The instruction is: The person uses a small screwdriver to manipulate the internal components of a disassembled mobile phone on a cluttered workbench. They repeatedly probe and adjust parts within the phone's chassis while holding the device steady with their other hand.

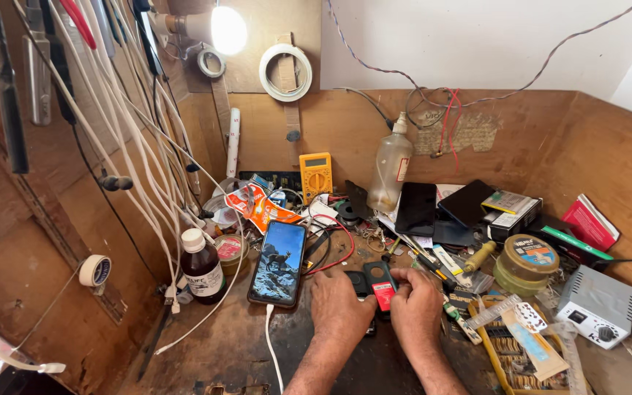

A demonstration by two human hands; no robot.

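My left hand (339, 301) and my right hand (417, 301) rest side by side on the wooden bench, fingers curled around a small black device with a red panel (382, 287). The fingertips of both hands pinch it from either side. A second small black piece (358, 281) lies just left of it, partly under my left fingers. A smartphone (279, 262) with a lit screen showing a mountain picture lies to the left of my left hand, with a white cable (272, 344) plugged into its lower end.
A brown bottle with a white cap (202, 266) stands at the left. A yellow multimeter (316, 176), a clear plastic bottle (390, 170), dark phones (416, 208), round tins (527, 263), a grey box with a knob (595, 305) and a yellow tray of tools (513, 350) crowd the back and right. White cables hang along the left wall.
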